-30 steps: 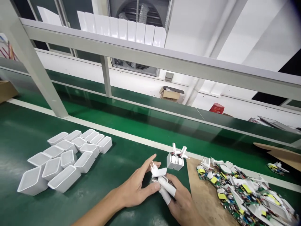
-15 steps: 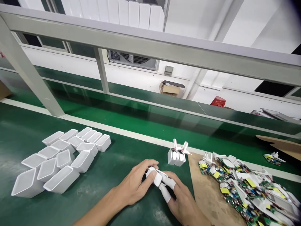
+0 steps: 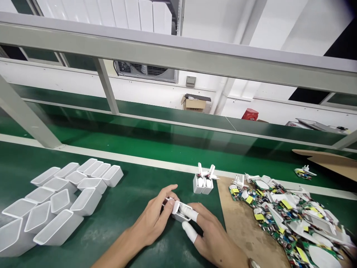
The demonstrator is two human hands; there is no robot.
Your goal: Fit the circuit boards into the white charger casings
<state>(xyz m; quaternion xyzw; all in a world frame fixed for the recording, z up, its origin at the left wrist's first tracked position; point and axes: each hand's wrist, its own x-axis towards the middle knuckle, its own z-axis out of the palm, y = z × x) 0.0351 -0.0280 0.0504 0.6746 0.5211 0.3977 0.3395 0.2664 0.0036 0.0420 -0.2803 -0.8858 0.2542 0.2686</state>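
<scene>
Between my hands is a small white plastic case (image 3: 176,215), tilted so that its open side faces up. My left hand (image 3: 156,219) pinches its left end between thumb and fingers; a dark bit shows by the fingertips, too small to name. My right hand (image 3: 213,235) wears white finger cots on thumb and index finger. That index finger lies along the case's opening, with the thumb beside its lower edge. What sits inside is mostly covered. Just beyond stand two white cases (image 3: 198,188) with wires, round parts and white plug pieces sticking out.
Several empty white cases (image 3: 60,227) stand grouped on the green table at left. A brown board (image 3: 237,219) at right bears a heap of circuit boards (image 3: 281,216) with white plastic parts. One more board (image 3: 305,172) lies farther back. A metal frame (image 3: 107,87) crosses behind.
The white case has been turned, so its opening now shows. My right index finger has moved onto that opening. The view has swung slightly to the right.
</scene>
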